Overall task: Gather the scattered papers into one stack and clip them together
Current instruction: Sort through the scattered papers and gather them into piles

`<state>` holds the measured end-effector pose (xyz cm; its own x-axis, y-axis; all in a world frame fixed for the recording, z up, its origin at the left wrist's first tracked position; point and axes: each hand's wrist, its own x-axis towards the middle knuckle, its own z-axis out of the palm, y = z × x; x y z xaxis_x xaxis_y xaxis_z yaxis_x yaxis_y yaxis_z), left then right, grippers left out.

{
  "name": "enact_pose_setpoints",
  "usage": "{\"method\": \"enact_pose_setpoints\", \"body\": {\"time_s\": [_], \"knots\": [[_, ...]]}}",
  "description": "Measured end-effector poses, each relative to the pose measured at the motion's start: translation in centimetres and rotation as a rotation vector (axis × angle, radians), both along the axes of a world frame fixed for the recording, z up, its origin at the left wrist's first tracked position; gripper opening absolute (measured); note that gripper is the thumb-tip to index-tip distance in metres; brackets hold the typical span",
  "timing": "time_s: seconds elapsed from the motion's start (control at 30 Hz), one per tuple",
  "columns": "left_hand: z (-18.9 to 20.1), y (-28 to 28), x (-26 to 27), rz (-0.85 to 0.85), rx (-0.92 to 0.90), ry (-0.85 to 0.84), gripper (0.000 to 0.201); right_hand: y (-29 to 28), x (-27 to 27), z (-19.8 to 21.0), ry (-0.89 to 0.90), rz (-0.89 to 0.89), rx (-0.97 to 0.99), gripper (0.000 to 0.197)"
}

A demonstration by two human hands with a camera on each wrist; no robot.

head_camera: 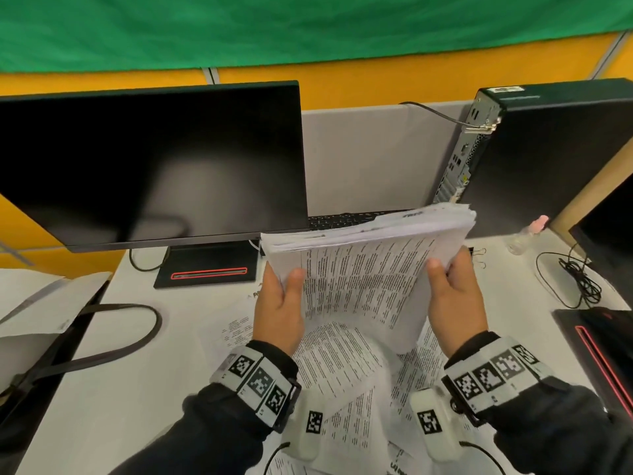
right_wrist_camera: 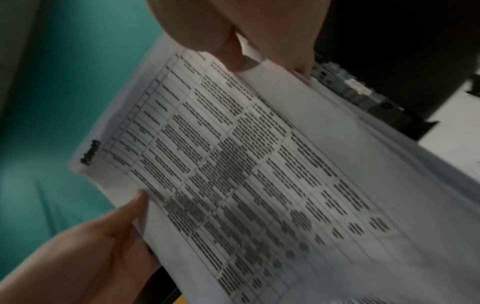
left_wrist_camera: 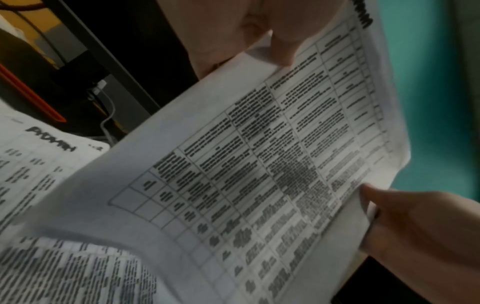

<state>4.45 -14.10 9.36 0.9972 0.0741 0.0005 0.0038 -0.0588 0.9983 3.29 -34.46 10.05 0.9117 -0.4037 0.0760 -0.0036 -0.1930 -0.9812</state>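
I hold a thick stack of printed papers [head_camera: 370,265] upright above the desk, its top edge ragged. My left hand [head_camera: 281,296] grips its left side with the thumb on the front sheet. My right hand [head_camera: 448,286] grips the right side the same way. The front sheet [left_wrist_camera: 259,164] carries a printed table, also seen in the right wrist view [right_wrist_camera: 246,174]. More loose printed sheets [head_camera: 342,365] lie on the desk under the stack. Binder clips [head_camera: 479,255] lie on the desk just right of the stack, partly hidden by it.
A dark monitor [head_camera: 147,162] stands at the back left, a keyboard [head_camera: 342,221] behind the stack, and a black computer tower [head_camera: 548,156] at the back right. A small clear bottle [head_camera: 524,238] and tangled cables [head_camera: 579,275] lie right. A black bag with a strap [head_camera: 113,334] sits left.
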Motion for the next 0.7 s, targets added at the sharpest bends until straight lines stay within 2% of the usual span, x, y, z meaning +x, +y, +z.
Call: {"method": "enact_pose_setpoints", "body": {"time_s": [0.13,0.23,0.33,0.47,0.7], "knots": [[-0.7,-0.6,-0.8,-0.022,0.073,-0.041,0.024,0.4,-1.2,-0.5,-0.019,0.067,-0.030,0.017],[-1.9,-0.9,-1.3,-0.060,0.141,0.024,0.020,0.6,-1.9,-2.3,0.116,0.140,-0.055,0.025],[-3.0,-0.9,-1.3,-0.018,0.144,0.093,0.020,0.3,-2.1,-3.8,0.215,0.156,-0.064,0.023],[-3.9,-0.4,-0.4,0.048,0.079,0.193,0.020,-0.1,-1.7,-4.4,0.269,0.164,-0.074,0.026],[-4.2,0.4,-0.3,0.013,0.157,0.250,0.025,0.3,-1.4,-3.8,0.313,0.214,-0.029,0.034]]}}
